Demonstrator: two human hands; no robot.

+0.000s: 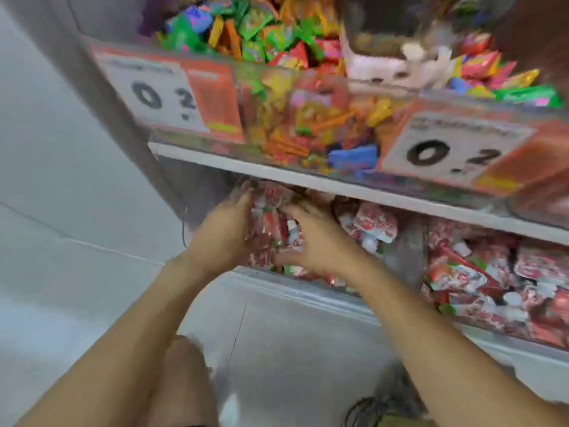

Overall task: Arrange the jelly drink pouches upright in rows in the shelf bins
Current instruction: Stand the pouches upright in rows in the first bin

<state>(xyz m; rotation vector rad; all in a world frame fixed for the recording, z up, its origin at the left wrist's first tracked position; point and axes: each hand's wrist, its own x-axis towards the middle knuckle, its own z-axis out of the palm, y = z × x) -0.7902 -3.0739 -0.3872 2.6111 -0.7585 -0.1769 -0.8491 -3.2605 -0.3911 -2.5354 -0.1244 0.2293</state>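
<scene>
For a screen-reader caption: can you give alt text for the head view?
Both hands reach into the lower shelf bin, the left hand and right hand gathering a bunch of red-and-white jelly drink pouches between them. More pouches lie jumbled to the right; colourful sweets fill the shelf above. The image is blurred.

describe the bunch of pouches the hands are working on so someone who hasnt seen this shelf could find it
Start at the white shelf board under the clear bin of mixed bright sweets. Just below its left end, in the lower bin, a bunch of red and white pouches is pressed between the left hand and right hand. Unlike the loose, tumbled pouches further right, these are held together.
</scene>
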